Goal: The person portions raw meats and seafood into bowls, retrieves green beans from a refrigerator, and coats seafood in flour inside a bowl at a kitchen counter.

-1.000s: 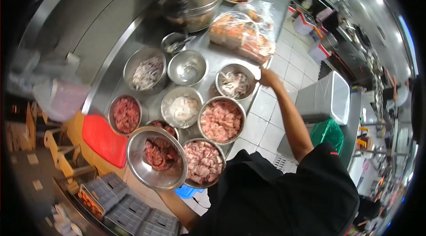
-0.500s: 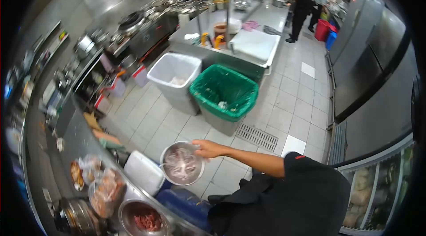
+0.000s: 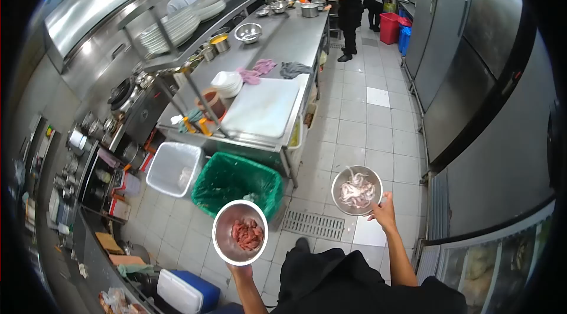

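Observation:
My left hand (image 3: 239,269) is closed on a metal bowl (image 3: 222,237) from below. Strips of raw red meat (image 3: 247,234) lie in that bowl. Out to the right, my right hand (image 3: 384,212) grips the rim of a second metal bowl (image 3: 343,200). Pale tentacles, like squid or octopus (image 3: 358,190), fill its bottom, and one tip reaches over the far rim. Both bowls are held up above the tiled floor, apart from each other. The fingers under the meat bowl are mostly hidden.
A bin with a green liner (image 3: 204,187) and a white-lined bin (image 3: 155,172) stand ahead-left, before a steel counter with a white cutting board (image 3: 263,107). Tall fridges (image 3: 472,48) line the right. A person in black (image 3: 349,7) stands farther up the aisle. A blue-and-white cooler (image 3: 180,293) sits lower left.
The meat bowl has left the steel counter and is now in my left hand. My right hand still holds the tentacle bowl, now farther right. My view has turned toward the aisle.

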Demonstrator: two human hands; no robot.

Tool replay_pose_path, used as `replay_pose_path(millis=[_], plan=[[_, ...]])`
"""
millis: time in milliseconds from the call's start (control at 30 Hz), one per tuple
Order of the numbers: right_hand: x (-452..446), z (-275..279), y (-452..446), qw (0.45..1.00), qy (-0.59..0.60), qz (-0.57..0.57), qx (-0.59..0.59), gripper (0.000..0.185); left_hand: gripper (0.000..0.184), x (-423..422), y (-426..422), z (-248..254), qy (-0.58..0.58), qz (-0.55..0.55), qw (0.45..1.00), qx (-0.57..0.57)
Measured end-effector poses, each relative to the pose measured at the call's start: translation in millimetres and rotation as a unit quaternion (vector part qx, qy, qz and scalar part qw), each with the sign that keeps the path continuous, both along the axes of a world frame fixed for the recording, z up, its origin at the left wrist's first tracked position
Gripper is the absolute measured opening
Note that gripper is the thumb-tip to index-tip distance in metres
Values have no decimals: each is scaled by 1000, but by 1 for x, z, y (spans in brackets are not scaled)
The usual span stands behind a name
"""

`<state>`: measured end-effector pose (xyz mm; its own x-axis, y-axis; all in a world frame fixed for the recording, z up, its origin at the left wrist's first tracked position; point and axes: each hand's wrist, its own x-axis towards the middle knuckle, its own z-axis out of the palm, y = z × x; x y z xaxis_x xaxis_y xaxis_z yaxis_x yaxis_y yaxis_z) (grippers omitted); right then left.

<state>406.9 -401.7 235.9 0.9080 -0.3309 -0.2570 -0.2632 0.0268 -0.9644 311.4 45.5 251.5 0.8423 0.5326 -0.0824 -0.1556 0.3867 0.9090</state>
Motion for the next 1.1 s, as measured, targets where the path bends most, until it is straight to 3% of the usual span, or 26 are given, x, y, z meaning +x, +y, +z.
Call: replay_pose_path(millis=[233, 467, 633, 700, 767, 867, 967, 1000, 1100], plan=[[130, -28, -100, 985, -14, -129, 115, 39, 59, 256, -82, -26, 2, -84, 993, -83], [252, -56, -200, 969, 0, -217, 118, 44, 54, 534, -201, -20, 1, -183, 975, -127], [361, -63, -255, 936, 9, -324, 137, 44, 48, 717, -283, -38, -52, -208, 974, -76], [415, -73, -278, 932, 4, -332, 146, 43, 54, 772, -322, -37, -93, -221, 964, -110], [475, -89, -305, 941, 14, -318, 117, 43, 57, 824, -348, -53, -108, -224, 960, -129], [596, -98, -347, 959, 28, -270, 86, 44, 52, 901, -349, -104, -6, -163, 961, -221], [739, -73, -371, 983, -7, -160, 89, 47, 50, 954, -353, -99, 19, -81, 972, -222], [783, -64, -373, 989, -25, -122, 73, 47, 49, 971, -350, -106, 61, -49, 983, -167], [910, -24, -369, 994, -38, -21, 99, 44, 49, 1014, -346, -111, 17, -14, 976, -215]])
